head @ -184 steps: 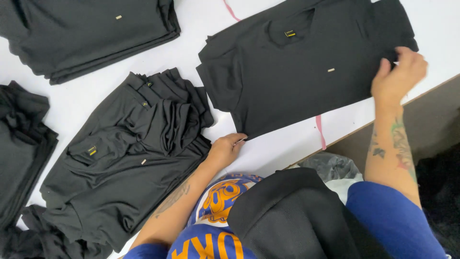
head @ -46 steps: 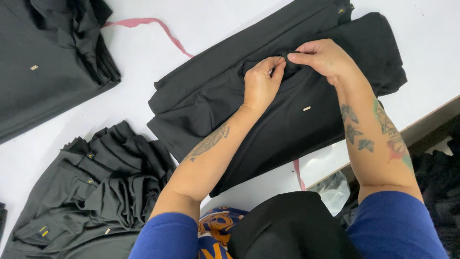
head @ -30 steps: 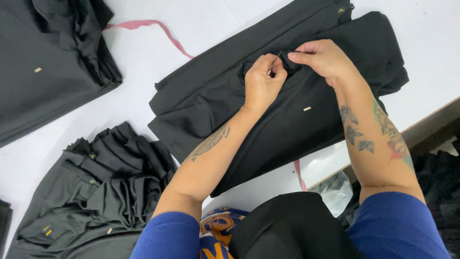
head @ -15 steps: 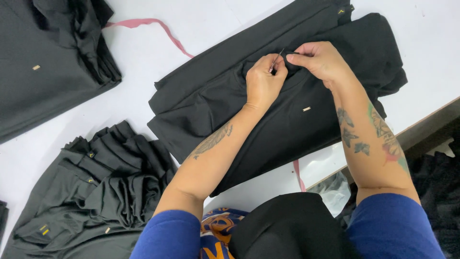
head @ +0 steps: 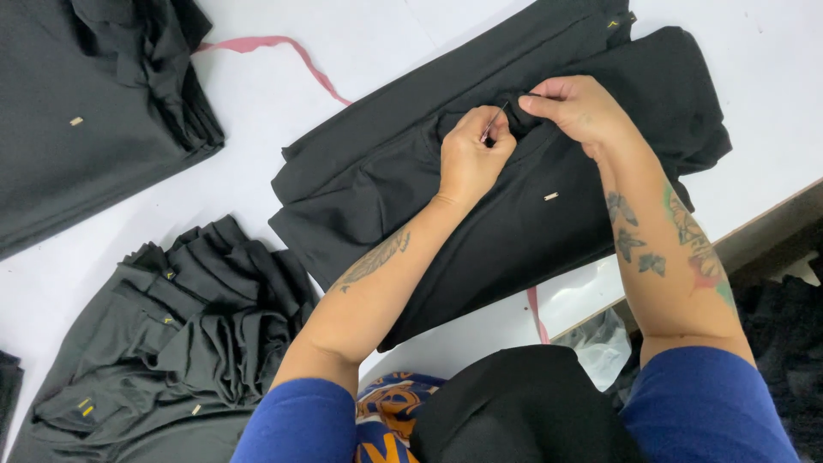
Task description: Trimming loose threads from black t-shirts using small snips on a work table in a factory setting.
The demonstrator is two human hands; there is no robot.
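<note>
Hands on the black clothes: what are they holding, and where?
Left hand pinches a small thin tool; right hand pinches a fold of the black garment.

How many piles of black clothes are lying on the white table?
4. One stack lies under both hands, one sits at top left, a rumpled pile is at bottom left, and a sliver shows at the left edge. More may lie out of view.

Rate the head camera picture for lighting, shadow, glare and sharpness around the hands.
Head view: even, bright overhead light on the white table; only faint shadows beside the folded black garment. No glare. The left hand and right hand are sharp, with no motion blur. The black fabric swallows fold detail, and the thin tool between the hands is hard to identify.
</note>
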